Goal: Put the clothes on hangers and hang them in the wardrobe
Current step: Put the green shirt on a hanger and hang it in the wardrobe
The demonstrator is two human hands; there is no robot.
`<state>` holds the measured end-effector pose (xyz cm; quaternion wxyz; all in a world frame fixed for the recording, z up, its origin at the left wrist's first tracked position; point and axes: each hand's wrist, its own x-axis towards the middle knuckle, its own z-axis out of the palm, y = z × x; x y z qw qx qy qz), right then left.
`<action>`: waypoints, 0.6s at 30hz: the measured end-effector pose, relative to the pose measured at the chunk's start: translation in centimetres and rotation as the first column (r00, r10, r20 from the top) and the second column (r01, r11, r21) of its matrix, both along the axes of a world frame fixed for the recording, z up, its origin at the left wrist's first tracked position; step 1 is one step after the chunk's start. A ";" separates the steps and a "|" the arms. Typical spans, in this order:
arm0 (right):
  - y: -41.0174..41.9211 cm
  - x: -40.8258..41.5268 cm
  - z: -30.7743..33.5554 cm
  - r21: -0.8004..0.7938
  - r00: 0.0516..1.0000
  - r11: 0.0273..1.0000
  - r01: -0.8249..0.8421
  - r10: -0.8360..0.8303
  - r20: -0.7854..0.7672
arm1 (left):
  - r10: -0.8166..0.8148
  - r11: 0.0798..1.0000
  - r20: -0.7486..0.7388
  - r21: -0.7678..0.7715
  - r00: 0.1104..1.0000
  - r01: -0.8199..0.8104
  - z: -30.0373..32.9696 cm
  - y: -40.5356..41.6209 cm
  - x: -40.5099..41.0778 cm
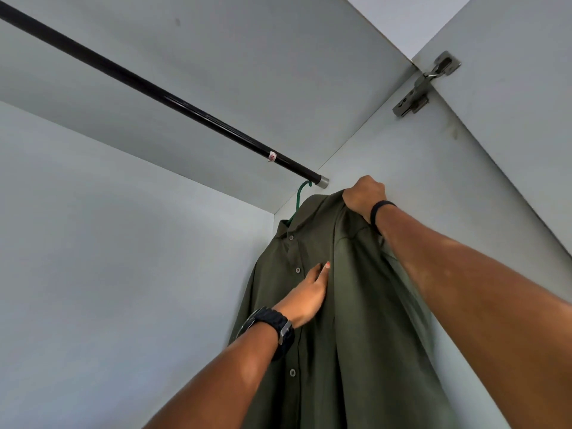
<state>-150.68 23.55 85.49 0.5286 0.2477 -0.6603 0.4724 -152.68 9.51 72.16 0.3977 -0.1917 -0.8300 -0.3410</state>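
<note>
The view looks up into a pale grey wardrobe (130, 243), its back and side panels bare, with a dark rail (161, 94) running from the upper left down to a metal socket in the right-hand panel. A green hanger (299, 199) is hooked over the rail right at that end, just beside the socket, and a dark olive button shirt (346, 305) hangs from it, pressed close into the corner. The right hand (364, 193) is fisted tight around the shirt's shoulder near the top of the hanger, its grip closed on bunched cloth, most likely to seat that shoulder over the hanger's arm or to steady the garment while it settles. The left hand (305, 294) lies flat on the shirt front by the button placket, fingers fairly straight, its grip holding nothing; it seems to smooth the front and stop the shirt from swinging. The side panel stands right against the shirt, leaving little room for the right shoulder to hang free, so the hanger may want sliding leftward along the rail. A metal door hinge (425, 85) sits higher on that panel, well apart from the hands. A black watch (280, 328) is on the left wrist and a dark band (379, 212) on the right.
</note>
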 end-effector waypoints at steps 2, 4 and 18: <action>-0.4 -0.5 0.4 -0.014 1.000 1.000 0.003 -0.003 -0.017 | -0.008 1.000 -0.020 0.008 1.000 0.008 0.4 0.2 -1.1; -0.6 -1.0 0.7 -0.028 0.999 1.000 0.010 -0.010 -0.033 | -0.036 0.999 -0.017 0.019 0.999 0.036 0.6 0.3 -1.8; 2.6 0.0 -0.4 -0.059 0.994 0.996 0.071 -0.075 -0.073 | -0.037 0.999 -0.072 0.016 0.997 0.038 1.9 2.0 0.8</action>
